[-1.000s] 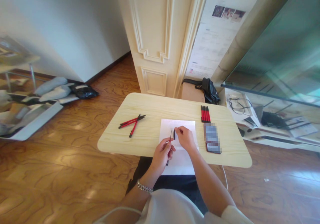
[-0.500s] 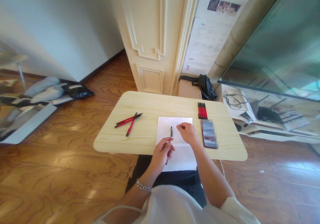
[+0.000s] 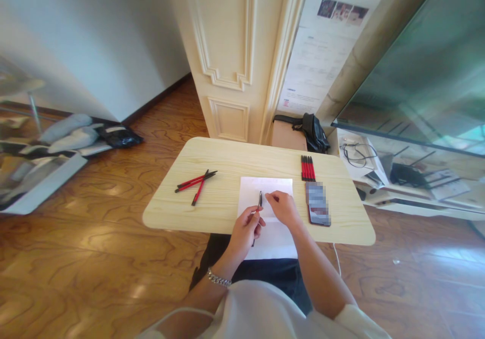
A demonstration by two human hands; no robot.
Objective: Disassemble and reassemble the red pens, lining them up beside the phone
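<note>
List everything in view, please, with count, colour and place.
Rounded wooden table: one, pale, centre.
Rectangular paper sheet: one, white, on table.
Slim loose pens: three, red and black, table's left.
Slim aligned pens: about five, red and black, table's right.
Flat phone: one, dark-edged, near aligned pens.
Slim held pen: one, red and black, above paper.
Strapped bag: one, black, beyond table.
Moulded panel: one, cream, beyond table.
Printed poster: one, white, right of panel.
Large glossy screen: one, dark green, right.
Plump bundles: several, mostly grey, left floor.
Left hand: one, bare, around held pen.
Right hand: one, bare, beside held pen.
</note>
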